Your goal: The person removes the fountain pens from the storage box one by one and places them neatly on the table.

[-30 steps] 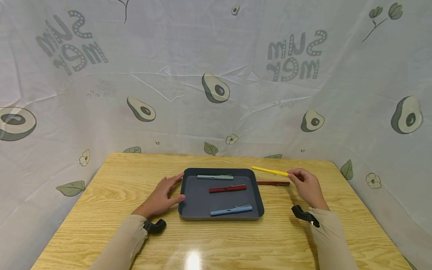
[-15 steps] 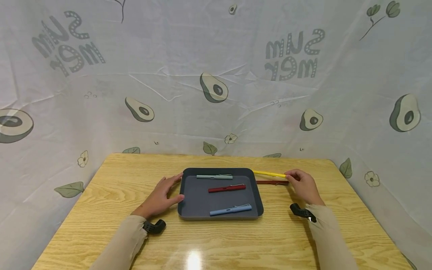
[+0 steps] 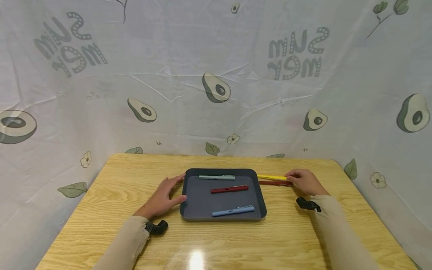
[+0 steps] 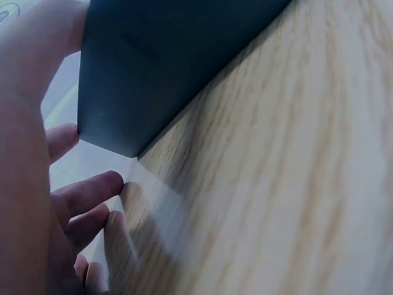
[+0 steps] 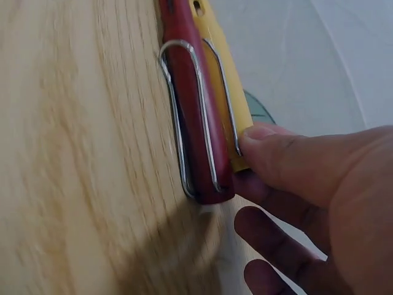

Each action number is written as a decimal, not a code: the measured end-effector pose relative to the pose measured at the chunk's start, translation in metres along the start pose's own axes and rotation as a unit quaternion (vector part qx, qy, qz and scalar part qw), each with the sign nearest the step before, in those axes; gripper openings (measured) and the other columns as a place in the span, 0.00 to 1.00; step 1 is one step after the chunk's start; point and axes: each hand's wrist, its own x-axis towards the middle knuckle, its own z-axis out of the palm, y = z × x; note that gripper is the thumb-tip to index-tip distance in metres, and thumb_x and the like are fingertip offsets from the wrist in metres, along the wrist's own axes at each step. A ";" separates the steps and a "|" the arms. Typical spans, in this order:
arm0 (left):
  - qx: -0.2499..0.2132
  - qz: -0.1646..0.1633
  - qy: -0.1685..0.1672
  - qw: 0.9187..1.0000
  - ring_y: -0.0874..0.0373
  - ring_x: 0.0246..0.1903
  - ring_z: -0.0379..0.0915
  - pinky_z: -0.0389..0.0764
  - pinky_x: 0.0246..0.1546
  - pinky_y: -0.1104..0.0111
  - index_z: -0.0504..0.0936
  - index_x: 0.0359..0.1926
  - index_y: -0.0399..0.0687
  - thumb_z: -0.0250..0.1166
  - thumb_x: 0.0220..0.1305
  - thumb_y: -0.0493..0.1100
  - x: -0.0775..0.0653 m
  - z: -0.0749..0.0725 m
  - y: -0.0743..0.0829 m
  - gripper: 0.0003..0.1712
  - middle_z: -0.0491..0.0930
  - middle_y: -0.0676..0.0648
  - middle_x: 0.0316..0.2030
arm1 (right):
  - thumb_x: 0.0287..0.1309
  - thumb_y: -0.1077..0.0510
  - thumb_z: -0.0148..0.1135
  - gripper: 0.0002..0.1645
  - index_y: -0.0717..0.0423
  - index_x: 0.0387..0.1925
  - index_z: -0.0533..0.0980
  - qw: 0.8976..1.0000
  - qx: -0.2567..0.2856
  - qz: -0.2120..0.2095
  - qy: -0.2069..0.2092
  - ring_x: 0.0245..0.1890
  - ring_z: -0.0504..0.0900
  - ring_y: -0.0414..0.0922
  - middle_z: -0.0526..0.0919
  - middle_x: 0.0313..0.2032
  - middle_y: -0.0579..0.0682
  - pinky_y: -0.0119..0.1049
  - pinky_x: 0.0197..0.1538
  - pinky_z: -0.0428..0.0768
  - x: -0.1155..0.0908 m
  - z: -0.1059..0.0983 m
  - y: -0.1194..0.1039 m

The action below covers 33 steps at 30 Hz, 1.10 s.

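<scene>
My left hand [image 3: 162, 198] rests at the left end of a dark grey tray [image 3: 189, 210], fingers spread, with thumb and a fingertip against its rim. In the left wrist view, the tray's outer wall [image 4: 159, 67] rises beside the fingers. My right hand [image 3: 305, 181] pinches the clip end of a yellow pen [image 3: 272, 177] between thumb and fingers, right of the tray. Alongside it, on the near side, lies a dark red pen [image 3: 274, 183]. The right wrist view has the red pen [image 5: 196, 110] and yellow pen [image 5: 224, 67] side by side, wire clips showing.
Inside the tray lie a pale green pen [image 3: 216, 177], a red pen [image 3: 229, 189] and a blue pen [image 3: 233, 211], spaced apart. Beneath is a wooden table [image 3: 222, 247]. A white printed curtain [image 3: 182, 123] hangs behind its far edge.
My right hand has lowered the yellow pen from above the table and brought it down beside the dark red pen. The left hand and the tray have stayed put.
</scene>
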 end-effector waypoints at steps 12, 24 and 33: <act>-0.002 0.005 0.001 1.000 0.45 0.75 0.61 0.40 0.80 0.43 0.57 0.82 0.56 0.67 0.70 0.59 -0.001 0.002 -0.003 0.47 0.66 0.45 0.75 | 0.76 0.59 0.59 0.13 0.62 0.49 0.85 0.999 -0.020 0.021 -0.020 0.46 0.83 0.59 0.86 0.47 0.62 0.59 0.51 0.83 0.010 -0.002 0.003; 0.007 0.016 0.004 1.000 0.44 0.73 0.64 0.41 0.79 0.42 0.57 0.82 0.53 0.67 0.71 0.59 0.001 0.001 -0.004 0.47 0.67 0.44 0.75 | 0.75 0.57 0.60 0.15 0.64 0.49 0.85 0.998 -0.032 0.030 -0.044 0.45 0.83 0.56 0.87 0.45 0.61 0.57 0.49 0.81 0.007 -0.006 -0.003; 0.001 0.008 0.001 1.000 0.44 0.74 0.62 0.40 0.80 0.43 0.57 0.82 0.53 0.67 0.71 0.59 0.000 -0.001 -0.003 0.47 0.68 0.44 0.74 | 0.75 0.56 0.61 0.19 0.67 0.56 0.80 0.999 -0.005 0.037 -0.004 0.45 0.84 0.58 0.85 0.48 0.63 0.54 0.46 0.84 -0.004 -0.011 -0.021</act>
